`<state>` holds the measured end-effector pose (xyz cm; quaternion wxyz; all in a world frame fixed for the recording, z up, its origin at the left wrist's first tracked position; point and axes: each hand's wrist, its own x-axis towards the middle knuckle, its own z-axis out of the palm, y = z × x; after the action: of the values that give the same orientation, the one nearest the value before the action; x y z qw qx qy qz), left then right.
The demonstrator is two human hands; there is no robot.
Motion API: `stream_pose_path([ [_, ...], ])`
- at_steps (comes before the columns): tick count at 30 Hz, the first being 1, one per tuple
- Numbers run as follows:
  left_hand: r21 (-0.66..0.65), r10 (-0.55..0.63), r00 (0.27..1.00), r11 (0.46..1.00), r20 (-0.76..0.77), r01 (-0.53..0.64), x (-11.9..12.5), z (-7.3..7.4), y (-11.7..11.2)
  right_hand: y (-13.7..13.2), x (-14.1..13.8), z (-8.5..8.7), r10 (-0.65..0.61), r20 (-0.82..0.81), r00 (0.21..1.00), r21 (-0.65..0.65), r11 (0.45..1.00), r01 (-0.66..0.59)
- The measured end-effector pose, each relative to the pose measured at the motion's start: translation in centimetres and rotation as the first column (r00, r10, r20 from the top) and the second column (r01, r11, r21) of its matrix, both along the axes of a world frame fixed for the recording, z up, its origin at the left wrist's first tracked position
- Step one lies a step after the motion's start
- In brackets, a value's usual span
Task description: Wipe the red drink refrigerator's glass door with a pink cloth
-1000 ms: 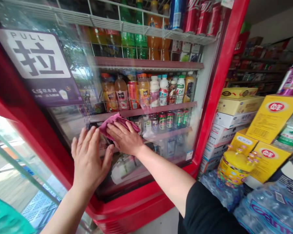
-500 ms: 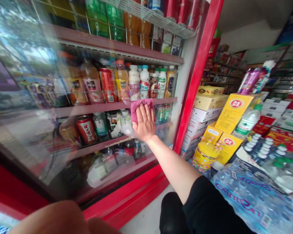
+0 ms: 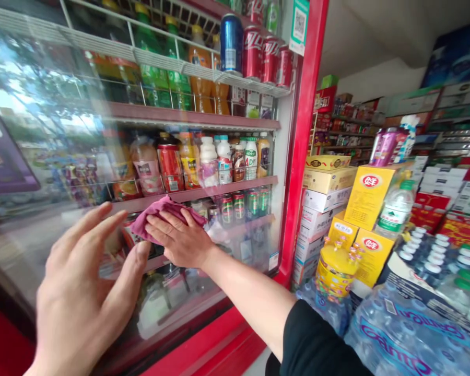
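Observation:
My right hand (image 3: pixel 182 235) presses a pink cloth (image 3: pixel 160 211) against the glass door (image 3: pixel 235 245) of a red-framed drinks fridge, the fingers lying over the cloth. The cloth is bunched, and part of it sticks out past the fingertips. Closer to the camera, my left hand (image 3: pixel 86 282) is raised in front of the glass. Its fingers are spread and curved, with nothing in them; I cannot tell whether it touches the door. Behind the glass, shelves hold juice bottles (image 3: pixel 190 162), milk drinks and cans (image 3: pixel 227 209). Reflections of trees blur the left side.
The red door frame (image 3: pixel 297 146) runs up the right side. Beyond it stand stacked cartons (image 3: pixel 325 203), yellow boxes (image 3: pixel 370 193), a yellow tub (image 3: pixel 335 269) and shrink-wrapped water bottles (image 3: pixel 411 329) on the floor. Stocked shelves line the back.
My right hand and the cloth have moved left and lower across the glass. My left hand has come up from the bottom edge into full view. The view has tilted upward.

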<state>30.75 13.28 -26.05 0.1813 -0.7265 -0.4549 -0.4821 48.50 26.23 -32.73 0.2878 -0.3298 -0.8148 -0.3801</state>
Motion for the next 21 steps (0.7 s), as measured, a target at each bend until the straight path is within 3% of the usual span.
stream_pose_path([
  [3, 0.087, 0.034, 0.999, 0.996, 0.022, -0.035, 0.5, -1.3, 2.7, 1.0, 2.1, 0.0, -0.021, -0.042, 0.999, -0.033, 0.999, 0.02],
  [6, 0.047, 0.126, 0.991, 0.991, -0.038, -0.124, 0.1, -3.1, 4.8, 2.3, 5.9, -0.4, -0.103, -0.247, 0.963, -0.035, 0.995, 0.098],
  [10, 0.001, 0.149, 0.982, 0.989, -0.114, -0.15, 0.4, -4.8, 6.0, 3.2, 11.5, -0.6, -0.175, -0.445, 0.878, -0.01, 0.982, 0.19],
  [15, 0.0, 0.149, 0.979, 0.989, -0.141, -0.15, 1.8, -5.8, 6.7, 3.9, 17.3, 0.1, -0.221, -0.565, 0.795, 0.009, 0.962, 0.273],
  [21, 0.001, 0.135, 0.981, 0.991, -0.138, -0.136, 2.6, -6.1, 6.4, 5.3, 23.3, 0.4, -0.265, -0.797, 0.542, -0.024, 0.911, 0.411],
])
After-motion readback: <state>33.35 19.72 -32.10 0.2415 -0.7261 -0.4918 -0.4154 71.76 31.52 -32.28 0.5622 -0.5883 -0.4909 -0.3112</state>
